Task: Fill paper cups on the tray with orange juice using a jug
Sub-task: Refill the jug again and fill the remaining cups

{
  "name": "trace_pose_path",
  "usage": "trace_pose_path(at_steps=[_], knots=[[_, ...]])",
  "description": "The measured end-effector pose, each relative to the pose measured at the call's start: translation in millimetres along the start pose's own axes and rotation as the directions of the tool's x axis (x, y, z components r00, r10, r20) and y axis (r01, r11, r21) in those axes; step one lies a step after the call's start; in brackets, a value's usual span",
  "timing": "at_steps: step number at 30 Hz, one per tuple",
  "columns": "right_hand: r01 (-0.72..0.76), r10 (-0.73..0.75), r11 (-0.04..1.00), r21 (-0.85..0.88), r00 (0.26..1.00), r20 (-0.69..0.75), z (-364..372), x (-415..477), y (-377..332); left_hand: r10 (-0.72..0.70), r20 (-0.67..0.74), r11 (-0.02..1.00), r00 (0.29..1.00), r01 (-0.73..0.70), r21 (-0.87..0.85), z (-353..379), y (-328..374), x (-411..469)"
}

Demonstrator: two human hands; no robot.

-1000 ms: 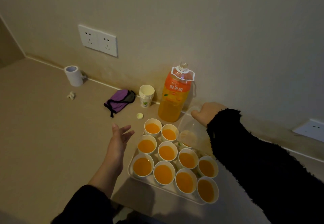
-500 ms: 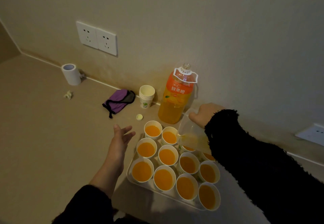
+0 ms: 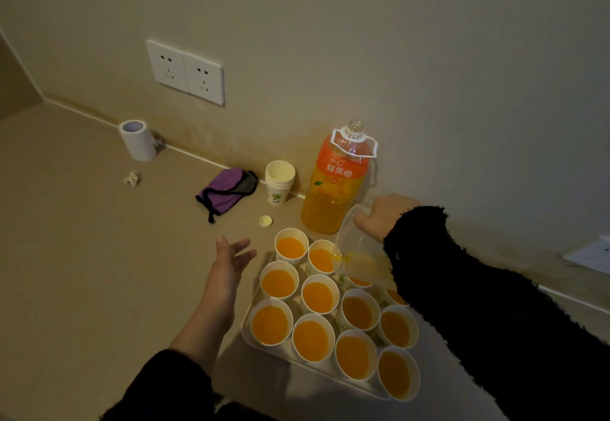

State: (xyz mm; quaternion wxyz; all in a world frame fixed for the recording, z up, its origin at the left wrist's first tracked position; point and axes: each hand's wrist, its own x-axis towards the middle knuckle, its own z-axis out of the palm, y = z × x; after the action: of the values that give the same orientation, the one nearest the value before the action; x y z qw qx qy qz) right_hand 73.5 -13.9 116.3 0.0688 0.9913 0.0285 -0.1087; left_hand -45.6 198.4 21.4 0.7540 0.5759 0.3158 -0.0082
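Gripping the tilted jug (image 3: 358, 249), the right hand (image 3: 384, 217) pours into a far cup (image 3: 321, 259) (already nearly full); the left hand (image 3: 229, 257) hovers open. More tilt may overflow it.

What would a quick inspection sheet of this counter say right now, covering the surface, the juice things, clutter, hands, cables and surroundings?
Surface: beige counter, dimly lit.
Job's things: white tray holds paper cups, every visible one with orange juice; clear jug is tilted, spout over a back cup; uncapped juice bottle stands behind.
Clutter: bottle cap, stack of empty cups, purple pouch, white roll, crumpled scrap.
Hands: left hand open, hovering beside the tray; right hand grips the jug.
Cables: nothing seen.
Surroundings: double wall socket on the beige wall; another socket at right.
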Motion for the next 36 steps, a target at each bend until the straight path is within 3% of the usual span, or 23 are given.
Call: trace_pose_path(at_steps=[18, 36], knots=[[-0.040, 0.041, 0.999, 0.029, 0.998, -0.039, -21, -17, 31, -0.013, 0.061, 0.999, 0.998, 0.010, 0.044, 13, 0, -8], [-0.006, 0.005, 0.998, -0.065, 1.000, -0.019, -1, -1, 7, -0.011, 0.045, 1.000, 0.999, 0.010, 0.024, 4, 3, -7]])
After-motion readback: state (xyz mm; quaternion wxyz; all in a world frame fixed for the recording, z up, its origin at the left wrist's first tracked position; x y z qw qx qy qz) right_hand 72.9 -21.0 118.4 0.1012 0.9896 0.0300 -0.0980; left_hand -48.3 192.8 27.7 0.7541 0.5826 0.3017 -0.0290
